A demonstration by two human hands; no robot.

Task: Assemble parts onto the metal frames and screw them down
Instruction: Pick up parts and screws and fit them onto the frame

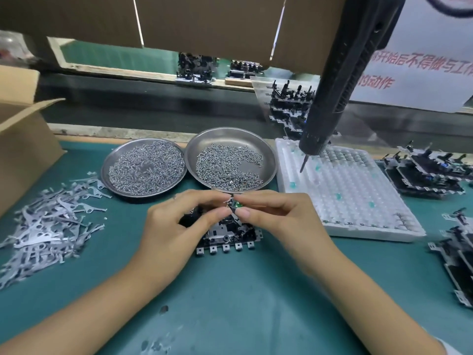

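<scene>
Both hands meet above the metal frame. The right hand pinches a small green part; the left hand pinches alongside, frame at six o'clock below.

I see even, soft overhead light, faint shadows, slight motion blur throughout, and wide-angle bending at the edges.

Matt green mat, slightly scuffed. Shiny steel dishes, bright metal screws, dull grey stamped levers, translucent plastic tray, brown cardboard box.
</scene>
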